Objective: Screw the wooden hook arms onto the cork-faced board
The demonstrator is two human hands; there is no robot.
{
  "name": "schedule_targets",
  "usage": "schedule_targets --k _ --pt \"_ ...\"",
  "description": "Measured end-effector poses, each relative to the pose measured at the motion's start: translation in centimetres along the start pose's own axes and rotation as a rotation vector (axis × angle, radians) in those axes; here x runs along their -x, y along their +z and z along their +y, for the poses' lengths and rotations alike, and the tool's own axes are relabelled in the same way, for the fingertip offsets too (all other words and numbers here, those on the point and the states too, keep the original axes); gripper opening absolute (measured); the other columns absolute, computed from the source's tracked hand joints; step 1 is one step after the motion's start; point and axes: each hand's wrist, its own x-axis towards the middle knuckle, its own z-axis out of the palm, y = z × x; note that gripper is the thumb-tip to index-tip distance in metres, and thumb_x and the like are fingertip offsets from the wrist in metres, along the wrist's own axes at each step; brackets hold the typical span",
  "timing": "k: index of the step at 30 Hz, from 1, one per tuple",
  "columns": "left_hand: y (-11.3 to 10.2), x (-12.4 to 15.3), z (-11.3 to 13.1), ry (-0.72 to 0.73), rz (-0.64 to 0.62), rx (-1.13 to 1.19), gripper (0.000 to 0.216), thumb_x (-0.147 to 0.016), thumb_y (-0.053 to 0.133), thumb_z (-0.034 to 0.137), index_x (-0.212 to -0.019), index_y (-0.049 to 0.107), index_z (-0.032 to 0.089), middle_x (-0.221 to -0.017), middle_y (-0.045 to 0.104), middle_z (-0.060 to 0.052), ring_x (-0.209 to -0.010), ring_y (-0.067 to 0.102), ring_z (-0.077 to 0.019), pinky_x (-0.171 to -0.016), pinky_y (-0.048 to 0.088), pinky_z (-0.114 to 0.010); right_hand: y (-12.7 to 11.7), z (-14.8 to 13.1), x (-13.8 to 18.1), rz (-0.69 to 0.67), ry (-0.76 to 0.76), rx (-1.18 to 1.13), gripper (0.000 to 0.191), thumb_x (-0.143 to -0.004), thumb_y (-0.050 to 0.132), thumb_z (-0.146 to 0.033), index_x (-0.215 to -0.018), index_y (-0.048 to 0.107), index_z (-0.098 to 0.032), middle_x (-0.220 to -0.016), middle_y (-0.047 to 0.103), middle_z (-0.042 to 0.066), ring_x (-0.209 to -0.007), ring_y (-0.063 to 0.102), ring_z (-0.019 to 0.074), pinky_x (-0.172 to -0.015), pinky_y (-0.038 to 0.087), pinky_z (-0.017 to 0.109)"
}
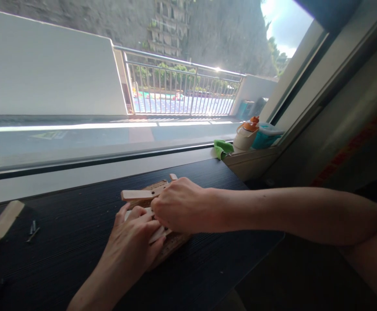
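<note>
My left hand (135, 235) is closed over a pale wooden piece (158, 234), with its fingers curled round the edge. Beside it, my right hand (182, 207) is clenched, knuckles up, over the same wooden pieces; whatever sits inside its fingers is hidden. A pale wooden bar (139, 195) with a dark hole juts out to the left above both hands. Beneath them lies a brown wooden board (172, 248) marked with small holes, mostly covered by the hands.
On the black table (78, 224), several screws (33, 230) lie at the left near another wooden piece (2, 226). A green cloth (222, 149) hangs at the far corner. A bottle with an orange top (246, 134) and a teal container (266, 136) stand on the windowsill.
</note>
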Motion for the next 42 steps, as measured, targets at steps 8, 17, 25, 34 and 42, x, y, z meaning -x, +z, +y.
schedule_targets --k 8,17,25,34,42 --pt "-0.2 0.0 0.1 -0.006 0.013 -0.003 0.017 -0.076 0.054 0.029 -0.079 0.071 0.027 -0.089 0.071 -0.003 -0.097 0.057 -0.0264 -0.101 0.025 -0.054 -2.3 -0.7 2.0 -0.084 -0.167 -0.051 0.014 -0.083 0.052 -0.008 -0.078 0.064 -0.012 -0.083 0.068 0.007 -0.08 0.063 0.0186 -0.062 0.04 0.029" --pt "0.2 0.0 0.1 0.006 0.031 0.001 0.016 -0.076 0.056 0.03 -0.073 0.071 0.03 -0.083 0.071 -0.001 -0.092 0.057 -0.0256 -0.1 0.025 -0.053 -0.7 -0.2 1.2 -0.034 -0.132 -0.086 0.015 -0.087 0.05 -0.014 -0.08 0.063 -0.01 -0.08 0.068 0.011 -0.08 0.063 0.0188 -0.066 0.041 0.029" --pt "0.1 0.0 -0.1 0.005 0.027 0.057 0.014 -0.075 0.058 0.03 -0.077 0.072 0.032 -0.087 0.071 0.0 -0.094 0.056 -0.0248 -0.101 0.022 -0.051 -0.5 -0.3 2.4 0.08 0.018 -0.073 0.023 -0.088 0.047 -0.03 -0.092 0.06 -0.011 -0.082 0.068 0.011 -0.086 0.063 0.0255 -0.068 0.044 0.036" --pt "0.3 -0.2 -0.4 -0.023 -0.014 0.07 0.015 -0.075 0.056 0.031 -0.077 0.072 0.03 -0.088 0.072 -0.001 -0.098 0.056 -0.0266 -0.102 0.019 -0.051 -1.6 -0.2 2.9 -0.003 -0.127 -0.077 0.013 -0.088 0.048 -0.011 -0.084 0.06 -0.013 -0.095 0.069 0.007 -0.086 0.062 0.0179 -0.062 0.038 0.027" --pt "-0.4 0.4 -0.9 -0.003 -0.063 0.093 0.014 -0.072 0.06 0.038 -0.079 0.072 0.034 -0.087 0.069 0.0 -0.097 0.055 -0.0265 -0.103 0.017 -0.052 1.7 -0.2 1.5 0.26 0.187 -0.112 0.024 -0.09 0.042 -0.026 -0.083 0.06 -0.013 -0.081 0.069 0.01 -0.076 0.065 0.0225 -0.065 0.038 0.032"
